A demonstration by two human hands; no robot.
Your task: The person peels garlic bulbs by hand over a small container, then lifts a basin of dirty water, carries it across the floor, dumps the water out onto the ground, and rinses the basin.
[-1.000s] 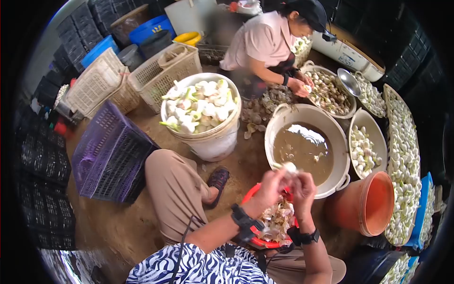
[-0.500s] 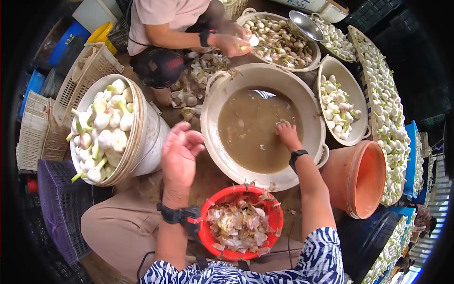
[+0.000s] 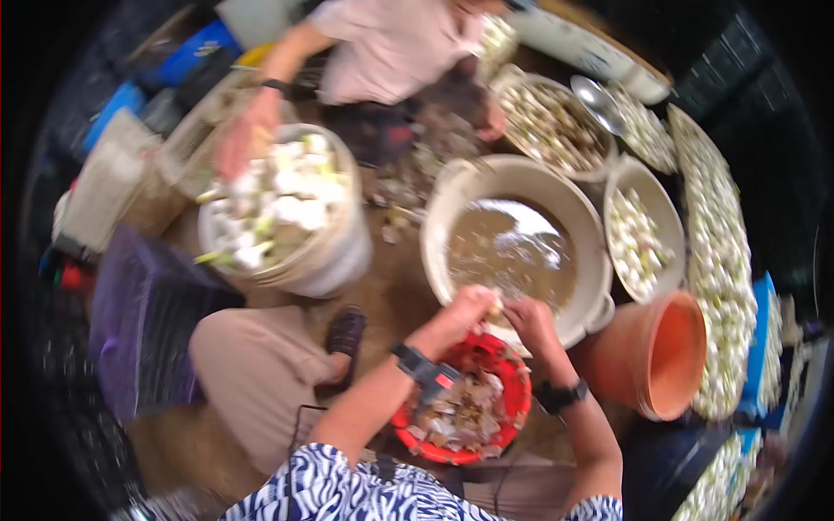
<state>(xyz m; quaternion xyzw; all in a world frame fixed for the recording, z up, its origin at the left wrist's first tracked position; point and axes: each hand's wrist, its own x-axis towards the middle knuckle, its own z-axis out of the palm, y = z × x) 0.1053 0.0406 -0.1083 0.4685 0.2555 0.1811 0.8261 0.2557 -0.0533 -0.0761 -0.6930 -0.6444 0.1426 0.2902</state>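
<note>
My left hand (image 3: 470, 307) and my right hand (image 3: 532, 323) are close together above the near rim of the big pale basin (image 3: 437, 247). Both have fingers closed around a small garlic bulb (image 3: 495, 308), mostly covered by them and blurred. Murky water (image 3: 512, 247) with a bright reflection fills the basin's bottom. Just below my hands, a red basin (image 3: 524, 395) holds loose garlic skins (image 3: 465, 412).
At left, a co-worker's hand (image 3: 246, 130) reaches to a white bucket (image 3: 347, 234) heaped with peeled garlic bulbs (image 3: 300, 187). An orange bucket (image 3: 608, 356) stands at right, near an oval tub (image 3: 669, 217) of garlic. A purple crate (image 3: 143, 330) is at far left.
My right hand has come out of the water, and my left hand has moved right to meet it. The co-worker's hand has gone to the white bucket. The view has shifted.
</note>
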